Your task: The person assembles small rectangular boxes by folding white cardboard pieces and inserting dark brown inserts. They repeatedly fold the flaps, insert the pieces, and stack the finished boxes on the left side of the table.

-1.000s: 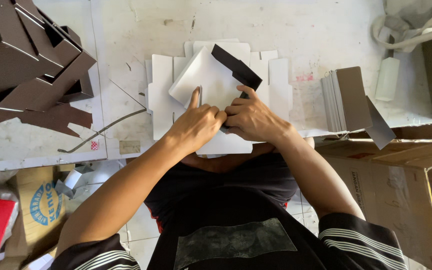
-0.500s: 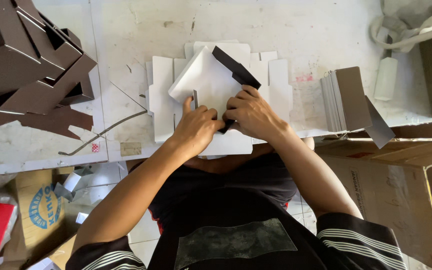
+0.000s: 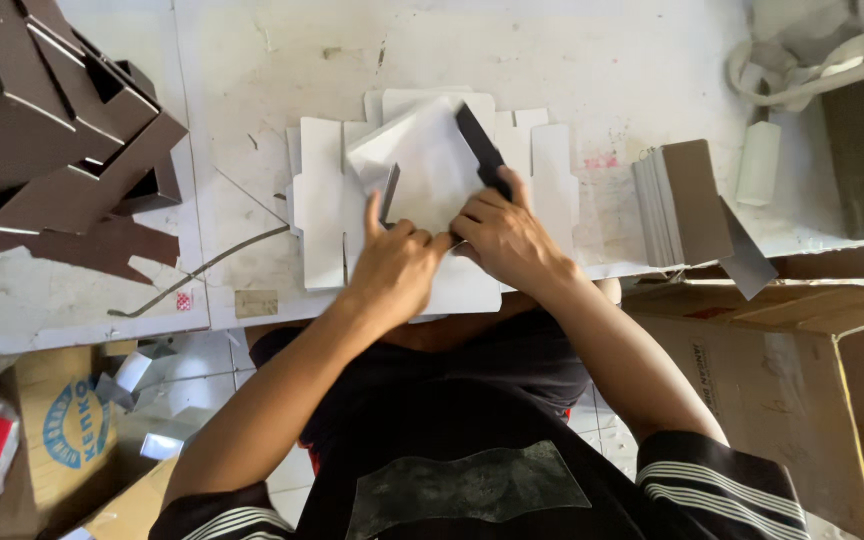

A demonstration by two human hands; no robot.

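Observation:
A flat white die-cut box blank point(image 3: 324, 205) lies on the worn white table point(image 3: 572, 60), on a stack of similar blanks. On top of it both hands fold another blank point(image 3: 432, 165), white inside and dark brown outside. My left hand point(image 3: 392, 265) presses on its near left part, index finger stretched along a raised flap. My right hand point(image 3: 502, 235) grips the right side, where a dark brown flap point(image 3: 480, 150) stands up. The two hands touch each other at the blank's near edge.
Folded dark brown boxes point(image 3: 42, 130) are piled at the far left. A stack of flat brown-and-white blanks point(image 3: 677, 205) lies to the right. Beyond it are a white bottle point(image 3: 758, 163) and white cloth point(image 3: 822, 50). An open cardboard carton point(image 3: 812, 380) stands at lower right.
Both hands stay on the blank. The left hand has drawn back a little and its index finger now lies along a flap that has risen on the left side.

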